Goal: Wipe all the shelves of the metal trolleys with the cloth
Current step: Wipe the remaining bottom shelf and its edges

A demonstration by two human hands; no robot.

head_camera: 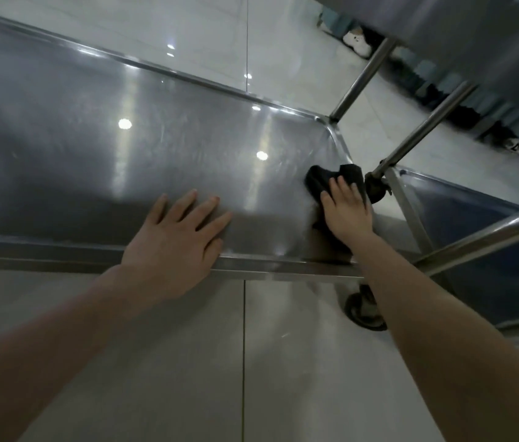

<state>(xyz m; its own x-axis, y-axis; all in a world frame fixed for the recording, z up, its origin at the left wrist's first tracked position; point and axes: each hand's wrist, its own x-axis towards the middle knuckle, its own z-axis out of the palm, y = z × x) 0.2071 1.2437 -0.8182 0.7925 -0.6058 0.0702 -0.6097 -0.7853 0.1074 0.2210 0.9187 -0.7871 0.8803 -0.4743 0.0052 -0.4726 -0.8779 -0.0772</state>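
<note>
A low stainless-steel trolley shelf (92, 138) with a raised rim fills the left and middle of the head view. My left hand (175, 240) lies flat on it near the front rim, fingers spread and straight. At the shelf's right end my right hand (345, 208) presses a dark cloth (322, 181) down onto the metal with straight fingers. Part of the cloth sticks out beyond my fingertips and part shows below my palm.
A second trolley's lower shelf (481, 237) stands close on the right, with its metal posts (417, 138) and a rail (487, 237) crossing above. Castor wheels (365, 311) sit by the near corner. An upper shelf (462, 23) overhangs top right. Glossy tiled floor (219, 362) surrounds everything.
</note>
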